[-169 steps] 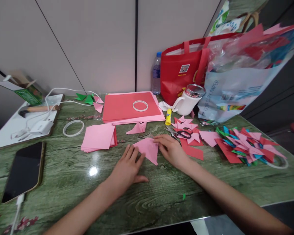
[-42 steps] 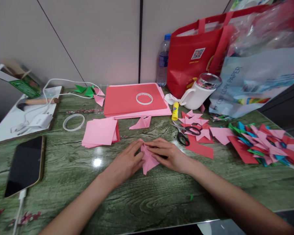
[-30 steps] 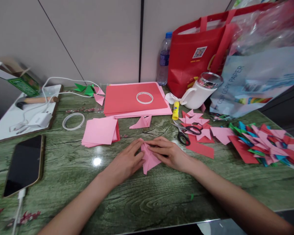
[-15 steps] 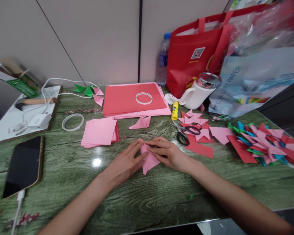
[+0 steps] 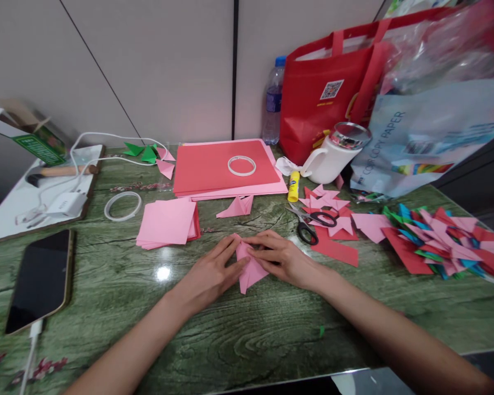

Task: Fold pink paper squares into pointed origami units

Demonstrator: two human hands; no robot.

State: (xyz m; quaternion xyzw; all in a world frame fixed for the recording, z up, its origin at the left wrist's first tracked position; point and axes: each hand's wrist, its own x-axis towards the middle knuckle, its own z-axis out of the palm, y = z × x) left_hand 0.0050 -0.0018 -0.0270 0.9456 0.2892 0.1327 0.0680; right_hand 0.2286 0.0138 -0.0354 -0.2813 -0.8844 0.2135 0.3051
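Note:
A pink sheet of folded paper (image 5: pixel 250 271) lies on the green table between my two hands, partly covered by their fingers. My left hand (image 5: pixel 219 263) grips its left side, thumb across the paper and fingers along the top edge. From the right, my right hand (image 5: pixel 280 257) holds the upper part with its fingertips. Just beyond the hands sits another folded pink piece (image 5: pixel 236 207). A stack of pink paper squares (image 5: pixel 164 220), with red ones beneath, is left of it. Scissors with black handles (image 5: pixel 308 233) rest right of my right hand.
Large red and pink sheets (image 5: pixel 206 167) carry a tape roll (image 5: pixel 242 165). Behind the scissors are a yellow glue stick (image 5: pixel 293 186), a white mug (image 5: pixel 329 160) and a red bag (image 5: pixel 308 104). Colourful folded paper (image 5: pixel 444 238) is heaped right; a phone (image 5: pixel 39 280) lies left.
Both hands and the folded paper stay in nearly the same place. No other object has visibly moved.

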